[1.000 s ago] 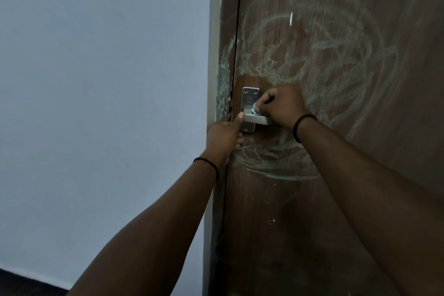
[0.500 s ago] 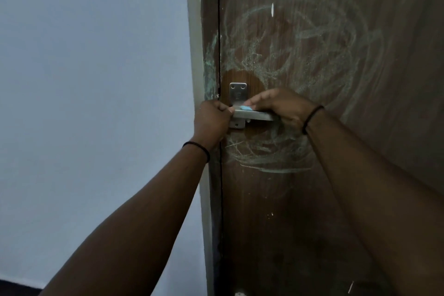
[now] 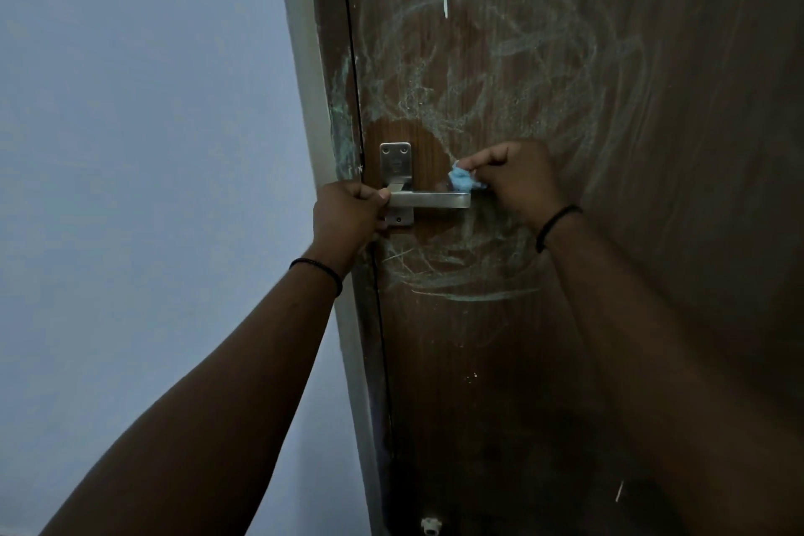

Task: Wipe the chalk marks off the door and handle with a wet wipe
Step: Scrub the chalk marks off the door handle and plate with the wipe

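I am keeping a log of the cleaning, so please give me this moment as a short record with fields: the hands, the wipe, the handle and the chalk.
left hand: grips the base end of the door handle
right hand: pinches a crumpled blue wet wipe
wipe position: at the handle's free end
chalk marks: wide scribbles above and below the handle on the door
cleaned area: small patch beside the handle plate

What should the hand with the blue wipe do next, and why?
Probably carry the wet wipe onto the door just beside the handle and rub there. The right hand pinches it at the lever's free end, the metal looks clean, the left hand grips its pivot end, and chalk marks ring the spot.
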Available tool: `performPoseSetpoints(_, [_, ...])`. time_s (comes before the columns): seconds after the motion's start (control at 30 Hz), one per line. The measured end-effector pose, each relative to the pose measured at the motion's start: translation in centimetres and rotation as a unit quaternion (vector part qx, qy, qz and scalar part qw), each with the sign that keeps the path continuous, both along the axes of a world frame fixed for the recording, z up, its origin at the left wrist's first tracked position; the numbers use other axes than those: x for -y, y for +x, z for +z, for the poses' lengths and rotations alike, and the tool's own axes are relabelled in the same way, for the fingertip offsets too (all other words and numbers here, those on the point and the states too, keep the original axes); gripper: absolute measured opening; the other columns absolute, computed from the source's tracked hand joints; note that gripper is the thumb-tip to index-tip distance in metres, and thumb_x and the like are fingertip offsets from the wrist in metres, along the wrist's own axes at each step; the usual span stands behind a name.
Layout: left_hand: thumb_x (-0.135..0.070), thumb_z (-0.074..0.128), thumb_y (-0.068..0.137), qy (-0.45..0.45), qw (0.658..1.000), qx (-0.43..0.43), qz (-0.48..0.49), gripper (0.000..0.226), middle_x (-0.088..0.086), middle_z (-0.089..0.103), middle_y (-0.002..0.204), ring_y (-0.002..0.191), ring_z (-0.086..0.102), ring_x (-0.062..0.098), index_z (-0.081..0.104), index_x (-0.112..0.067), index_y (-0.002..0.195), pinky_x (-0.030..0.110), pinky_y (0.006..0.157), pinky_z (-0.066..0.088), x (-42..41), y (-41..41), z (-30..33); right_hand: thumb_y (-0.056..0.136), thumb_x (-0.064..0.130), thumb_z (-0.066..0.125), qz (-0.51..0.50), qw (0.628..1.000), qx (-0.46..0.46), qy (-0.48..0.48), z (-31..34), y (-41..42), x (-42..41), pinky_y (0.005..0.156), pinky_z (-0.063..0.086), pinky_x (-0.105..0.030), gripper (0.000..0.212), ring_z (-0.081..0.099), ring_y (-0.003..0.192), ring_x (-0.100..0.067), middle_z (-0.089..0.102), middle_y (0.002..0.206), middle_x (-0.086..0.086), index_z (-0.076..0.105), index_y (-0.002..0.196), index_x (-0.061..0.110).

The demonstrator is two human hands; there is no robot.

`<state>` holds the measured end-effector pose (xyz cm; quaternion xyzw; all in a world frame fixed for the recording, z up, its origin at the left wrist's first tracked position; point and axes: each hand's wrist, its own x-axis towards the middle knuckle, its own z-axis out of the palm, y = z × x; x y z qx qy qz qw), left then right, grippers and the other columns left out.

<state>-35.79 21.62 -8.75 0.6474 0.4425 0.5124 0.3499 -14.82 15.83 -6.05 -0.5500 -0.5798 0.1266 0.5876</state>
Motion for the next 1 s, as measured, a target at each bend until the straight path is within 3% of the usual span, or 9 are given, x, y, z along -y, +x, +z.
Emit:
performPoseSetpoints(0.2, [-0.019, 0.066, 0.092, 0.053, 0.998, 0.041, 0.016, 0.01, 0.006, 0.075, 0.087, 0.081, 0.073, 0.024, 0.071, -0.024, 0.084, 0.047, 0.077, 0.061, 0.7, 0.3, -1.1, 0.089, 0.004, 0.062, -0.132, 0.982, 0.001, 0.132, -4.9, -3.4, 2.2, 0.085, 0.053, -0.02, 0.019, 0.066, 0.097, -0.005, 0.073, 0.103, 0.002, 0.074, 0.103, 0.009])
performPoseSetpoints(0.3, [-0.019, 0.064, 0.093, 0.1, 0.994, 0.031, 0.037, 0.014, 0.002, 0.075, 0.097, 0.09, 0.072, 0.021, 0.075, -0.022, 0.101, 0.046, 0.084, 0.059, 1.0, 0.6, -1.5, 0.09, 0.0, 0.061, -0.079, 0.964, -0.234, 0.096, -5.7, -4.4, 1.8, 0.079, 0.057, -0.021, 0.022, 0.068, 0.096, -0.014, 0.07, 0.105, -0.005, 0.069, 0.11, 0.004])
performPoseSetpoints(0.37, [-0.02, 0.064, 0.093, 0.12, 0.991, 0.004, 0.053, 0.018, 0.002, 0.075, 0.099, 0.091, 0.071, 0.02, 0.075, -0.017, 0.107, 0.045, 0.085, 0.058, 1.1, 0.6, -1.6, 0.092, -0.006, 0.055, 0.05, 0.873, -0.482, 0.061, -5.7, -5.8, 1.5, 0.074, 0.059, -0.021, 0.019, 0.067, 0.091, -0.018, 0.066, 0.104, -0.01, 0.065, 0.105, 0.003])
performPoseSetpoints(0.47, [-0.019, 0.067, 0.091, 0.143, 0.987, -0.044, 0.067, 0.018, 0.003, 0.076, 0.099, 0.09, 0.07, 0.019, 0.077, -0.016, 0.105, 0.038, 0.085, 0.057, 1.0, 0.4, -0.9, 0.094, -0.005, 0.051, 0.147, 0.751, -0.64, 0.066, -6.1, -8.5, 0.5, 0.07, 0.059, -0.02, 0.01, 0.064, 0.085, -0.018, 0.062, 0.097, -0.013, 0.059, 0.097, 0.0])
performPoseSetpoints(0.6, [-0.02, 0.071, 0.087, 0.134, 0.985, -0.09, 0.059, 0.012, -0.006, 0.076, 0.088, 0.08, 0.067, 0.006, 0.079, -0.02, 0.096, 0.021, 0.078, 0.052, 0.5, -0.2, 0.2, 0.098, -0.005, 0.043, 0.21, 0.678, -0.701, 0.068, -5.7, -13.5, -1.3, 0.078, 0.056, -0.024, 0.028, 0.062, 0.096, -0.021, 0.059, 0.113, -0.019, 0.052, 0.124, -0.006])
performPoseSetpoints(0.67, [-0.019, 0.071, 0.087, 0.106, 0.99, -0.083, 0.035, 0.01, -0.011, 0.072, 0.078, 0.074, 0.065, 0.003, 0.079, -0.021, 0.092, 0.025, 0.078, 0.056, 0.3, -0.4, 0.6, 0.099, -0.006, 0.04, 0.209, 0.669, -0.71, 0.066, -5.5, -14.9, -2.0, 0.09, 0.049, -0.028, 0.033, 0.058, 0.114, -0.029, 0.057, 0.124, -0.023, 0.049, 0.13, -0.009])
performPoseSetpoints(0.77, [-0.015, 0.069, 0.089, 0.072, 0.995, -0.067, 0.016, 0.009, 0.001, 0.074, 0.082, 0.072, 0.066, 0.01, 0.078, -0.018, 0.091, 0.033, 0.079, 0.059, 0.2, -0.4, 1.1, 0.099, -0.007, 0.038, 0.231, 0.673, -0.701, 0.052, -5.5, -15.4, -2.0, 0.096, 0.045, -0.031, 0.035, 0.054, 0.118, -0.031, 0.06, 0.117, -0.021, 0.046, 0.133, -0.011])
performPoseSetpoints(0.87, [-0.014, 0.068, 0.09, 0.019, 0.999, -0.026, -0.004, 0.01, 0.009, 0.075, 0.09, 0.087, 0.072, 0.026, 0.076, -0.012, 0.095, 0.041, 0.087, 0.058, 0.4, -0.6, 1.1, 0.097, -0.007, 0.042, 0.214, 0.647, -0.728, 0.076, -6.1, -13.7, -1.5, 0.085, 0.052, -0.022, 0.037, 0.063, 0.104, -0.026, 0.062, 0.111, -0.018, 0.047, 0.134, -0.01])
performPoseSetpoints(1.0, [-0.01, 0.064, 0.093, -0.033, 0.999, 0.029, -0.033, 0.009, 0.007, 0.074, 0.086, 0.073, 0.072, 0.019, 0.073, -0.01, 0.095, 0.033, 0.075, 0.058, 1.1, -0.5, 1.1, 0.097, -0.006, 0.043, 0.21, 0.63, -0.74, 0.106, -6.3, -12.1, -1.4, 0.073, 0.056, -0.018, 0.03, 0.063, 0.084, -0.015, 0.061, 0.092, -0.01, 0.052, 0.126, -0.009])
